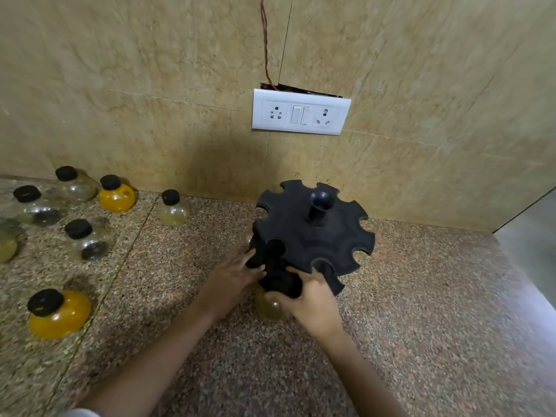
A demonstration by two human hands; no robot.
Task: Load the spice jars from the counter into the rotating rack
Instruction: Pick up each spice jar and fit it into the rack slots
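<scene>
The black rotating rack [313, 233] stands on the granite counter [421, 311], its notched top disc tilted toward me. My right hand [310, 299] grips a jar with a black cap [270, 307] holding yellowish contents, at the rack's near-left notch. My left hand [233, 273] rests with straight fingers against the rack's left edge beside that notch. Several round spice jars with black caps stand to the left: an orange one [58, 314] near me, a clear one [87, 240], a pale yellow one [173, 207], another orange one [115, 194].
More clear jars [33, 206] [75, 183] stand at the far left by the tiled wall. A white socket plate [301, 112] with a dangling wire is on the wall behind the rack. The counter ends at the right [529, 266].
</scene>
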